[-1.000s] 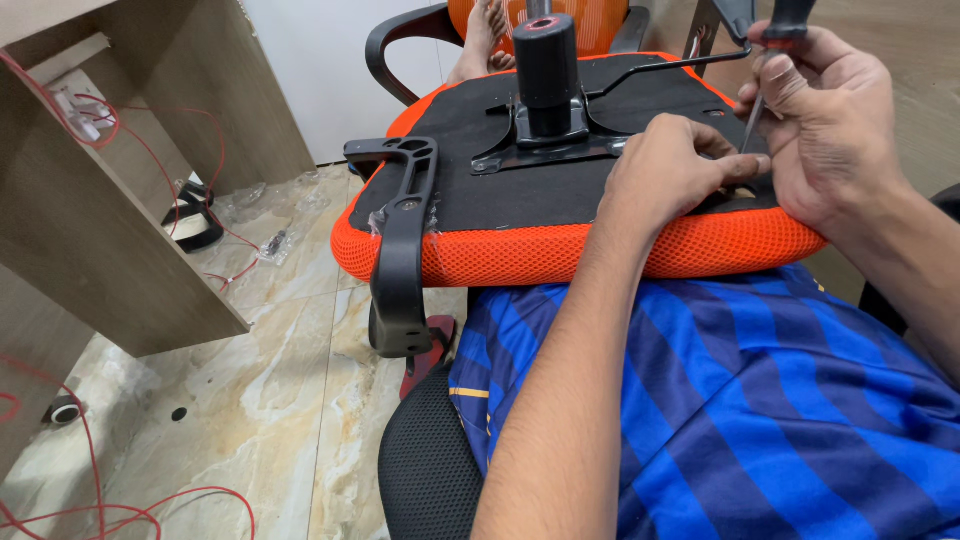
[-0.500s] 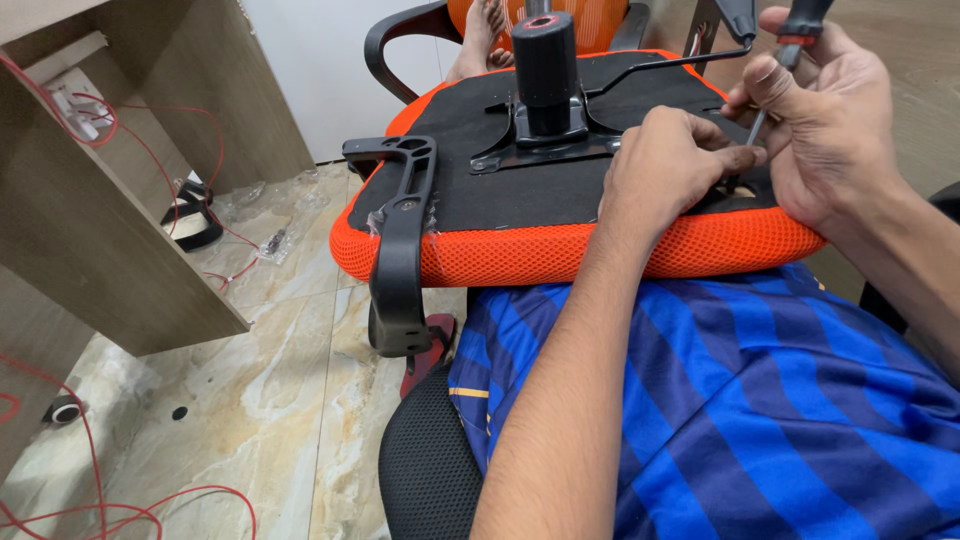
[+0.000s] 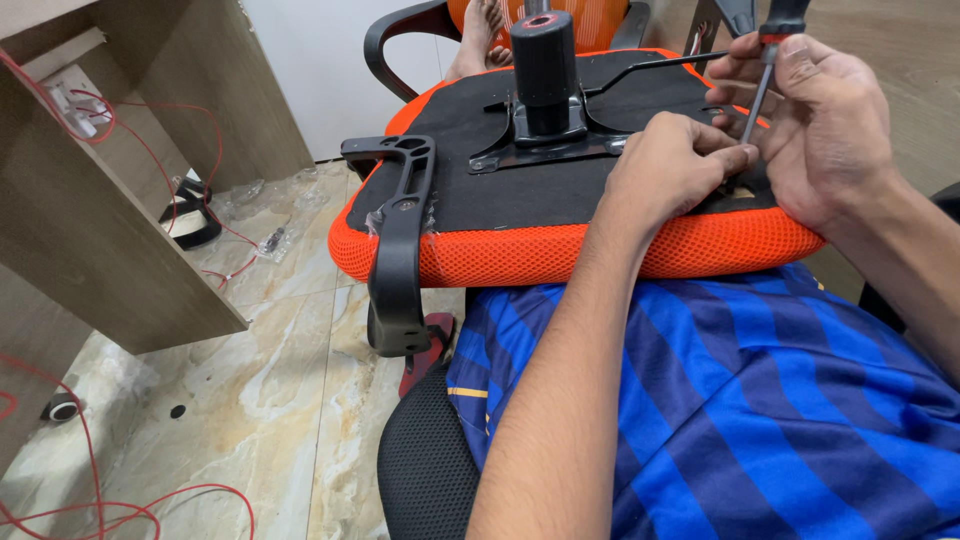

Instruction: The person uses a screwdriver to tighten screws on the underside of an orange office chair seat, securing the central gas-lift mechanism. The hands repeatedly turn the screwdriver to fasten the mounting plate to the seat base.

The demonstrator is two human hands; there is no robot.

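Observation:
An upturned orange mesh chair seat (image 3: 560, 255) with a black underside rests on my lap. A black gas-lift cylinder (image 3: 543, 62) stands on its metal base plate (image 3: 540, 145). My right hand (image 3: 820, 130) grips a screwdriver (image 3: 765, 75), held upright with its shaft pointing down to the seat's right side. My left hand (image 3: 675, 165) rests on the black underside beside the shaft's tip, fingers pinched there; what they pinch is hidden. A black armrest (image 3: 400, 240) hangs off the seat's left edge.
A wooden desk (image 3: 110, 190) with red wires (image 3: 150, 140) stands at left on a marble-patterned floor (image 3: 270, 380). A loose caster (image 3: 62, 408) lies at the far left. Another black chair arm (image 3: 395, 40) and a bare foot (image 3: 480, 30) show behind the seat.
The view has shifted slightly. My right hand has lifted and straightened the screwdriver a little; my left hand stays pinched at the same spot.

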